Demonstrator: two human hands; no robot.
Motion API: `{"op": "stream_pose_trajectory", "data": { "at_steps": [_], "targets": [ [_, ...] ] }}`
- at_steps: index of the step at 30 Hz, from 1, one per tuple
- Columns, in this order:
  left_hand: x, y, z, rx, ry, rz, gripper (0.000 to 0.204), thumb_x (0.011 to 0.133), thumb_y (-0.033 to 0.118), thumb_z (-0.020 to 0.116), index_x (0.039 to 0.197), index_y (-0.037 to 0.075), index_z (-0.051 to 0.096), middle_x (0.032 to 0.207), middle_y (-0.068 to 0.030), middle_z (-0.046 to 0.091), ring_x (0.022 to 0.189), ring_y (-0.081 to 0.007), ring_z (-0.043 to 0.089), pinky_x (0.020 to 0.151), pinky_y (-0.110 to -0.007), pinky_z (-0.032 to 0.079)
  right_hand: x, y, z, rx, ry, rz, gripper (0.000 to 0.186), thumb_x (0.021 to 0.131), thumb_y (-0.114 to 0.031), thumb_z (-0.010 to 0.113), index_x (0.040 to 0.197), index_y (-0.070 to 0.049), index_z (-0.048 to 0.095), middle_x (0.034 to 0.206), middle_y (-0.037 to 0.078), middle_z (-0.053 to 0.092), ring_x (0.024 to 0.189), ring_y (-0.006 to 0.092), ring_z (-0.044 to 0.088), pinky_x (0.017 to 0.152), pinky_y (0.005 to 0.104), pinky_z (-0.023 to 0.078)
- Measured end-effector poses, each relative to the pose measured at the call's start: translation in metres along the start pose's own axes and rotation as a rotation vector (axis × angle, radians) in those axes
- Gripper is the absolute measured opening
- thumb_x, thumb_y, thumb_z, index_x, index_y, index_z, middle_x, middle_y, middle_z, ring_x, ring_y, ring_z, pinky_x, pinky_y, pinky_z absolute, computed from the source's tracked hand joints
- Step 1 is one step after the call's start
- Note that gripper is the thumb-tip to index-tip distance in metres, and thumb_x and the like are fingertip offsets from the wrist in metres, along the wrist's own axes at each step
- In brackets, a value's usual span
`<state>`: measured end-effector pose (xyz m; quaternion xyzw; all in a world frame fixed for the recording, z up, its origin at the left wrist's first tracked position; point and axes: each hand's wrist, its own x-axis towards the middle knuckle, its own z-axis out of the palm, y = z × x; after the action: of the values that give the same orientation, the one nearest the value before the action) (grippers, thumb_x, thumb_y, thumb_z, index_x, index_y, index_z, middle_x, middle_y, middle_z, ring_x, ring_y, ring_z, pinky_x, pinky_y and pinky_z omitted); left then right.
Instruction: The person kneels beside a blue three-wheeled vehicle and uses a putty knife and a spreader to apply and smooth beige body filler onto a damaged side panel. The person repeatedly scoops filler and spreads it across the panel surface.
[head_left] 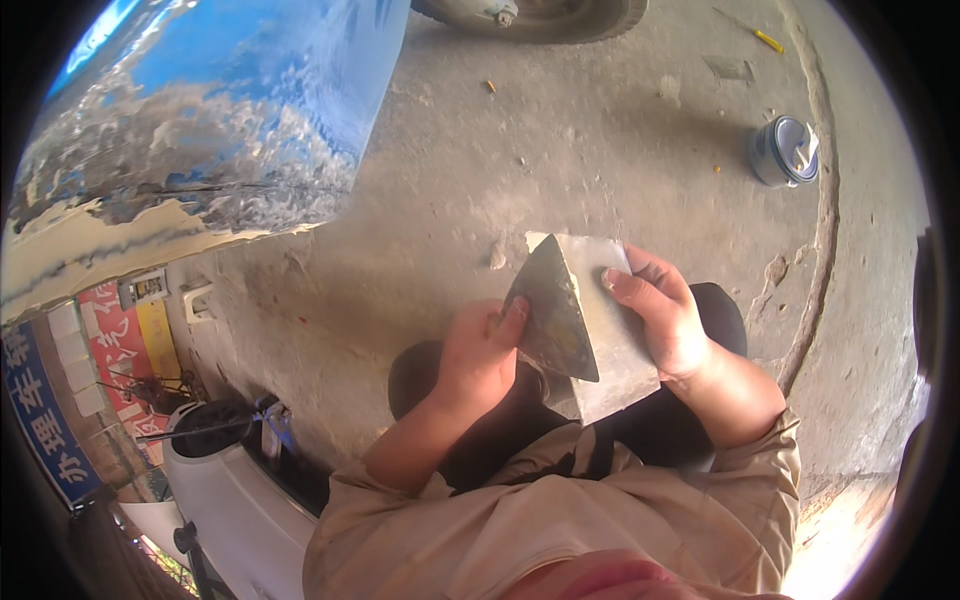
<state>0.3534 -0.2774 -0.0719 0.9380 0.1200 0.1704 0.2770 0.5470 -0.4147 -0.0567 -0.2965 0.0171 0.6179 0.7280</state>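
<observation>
My left hand (482, 350) is closed on a dark, roughly triangular putty spreader (553, 325), thumb on its face. Pale residue runs along the spreader's right edge. A flat, pale grey rectangular board (620, 345) is gripped in my right hand (672, 318), with the thumb on top and the other fingers partly hidden behind it. The spreader overlaps the left part of the board; whether they touch I cannot tell. Both are held in front of my body, above my bent knees.
At upper left is a blue vehicle panel (270, 70) with sanded, patchy filler. A tyre (560, 22) stands at the top. On the concrete floor sit a lidded tin (780, 155) at right and a yellow stick-like object (768, 41). A white car (235, 510) is at lower left.
</observation>
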Motion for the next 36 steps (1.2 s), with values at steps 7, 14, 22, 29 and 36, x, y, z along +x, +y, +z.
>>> {"op": "stream_pose_trajectory", "data": {
  "at_steps": [7, 14, 22, 29, 36],
  "targets": [
    [-0.017, -0.006, -0.005, 0.232, -0.138, -0.039, 0.06, 0.079, -0.006, 0.062, 0.134, 0.016, 0.056, 0.096, -0.0154, 0.059, 0.084, -0.0329, 0.057, 0.071, -0.04, 0.048, -0.006, -0.011, -0.019, 0.02, -0.14, -0.028, 0.036, 0.092, -0.014, 0.057, 0.122, 0.006, 0.054, 0.106, 0.015, 0.067, 0.092, 0.0187, 0.067, 0.082, 0.03, 0.053],
    [-0.032, -0.017, -0.022, -0.64, -0.155, -0.651, 0.024, 0.1, 0.02, 0.047, 0.108, -0.001, 0.057, 0.076, -0.0113, 0.056, 0.063, -0.0194, 0.054, 0.057, -0.032, 0.044, 0.035, -0.035, -0.072, -0.457, 0.249, -0.539, 0.039, 0.096, -0.014, 0.056, 0.131, 0.005, 0.05, 0.116, 0.01, 0.064, 0.104, 0.0162, 0.061, 0.09, 0.0276, 0.048],
    [-0.027, -0.003, -0.042, -2.015, -0.127, -0.681, 0.036, 0.099, 0.029, 0.042, 0.072, 0.006, 0.047, 0.057, -0.0094, 0.05, 0.04, -0.0196, 0.048, 0.035, -0.03, 0.041, 0.056, -0.014, -0.021, -0.328, 0.296, -0.351, 0.044, 0.096, -0.018, 0.047, 0.135, 0.002, 0.048, 0.115, 0.011, 0.063, 0.1, 0.0183, 0.062, 0.086, 0.0291, 0.05],
    [-0.031, -0.004, -0.03, -2.308, -0.36, -0.503, 0.032, 0.094, 0.024, 0.048, 0.068, 0.005, 0.047, 0.05, -0.0097, 0.048, 0.034, -0.0193, 0.046, 0.031, -0.03, 0.039, 0.043, 0.041, 0.053, -0.166, 0.033, -0.287, 0.023, 0.098, -0.008, 0.049, 0.117, 0.002, 0.057, 0.108, 0.007, 0.065, 0.097, 0.0123, 0.059, 0.088, 0.026, 0.046],
    [-0.038, -0.007, -0.03, -2.41, -0.498, -0.597, 0.029, 0.095, 0.026, 0.047, 0.073, 0.007, 0.048, 0.056, -0.0083, 0.048, 0.036, -0.0174, 0.046, 0.033, -0.03, 0.037, 0.053, 0.057, 0.071, -0.299, -0.006, -0.45, 0.02, 0.098, -0.008, 0.052, 0.114, 0.003, 0.058, 0.1, 0.004, 0.066, 0.088, 0.0079, 0.059, 0.079, 0.0222, 0.046]
  ]
}}
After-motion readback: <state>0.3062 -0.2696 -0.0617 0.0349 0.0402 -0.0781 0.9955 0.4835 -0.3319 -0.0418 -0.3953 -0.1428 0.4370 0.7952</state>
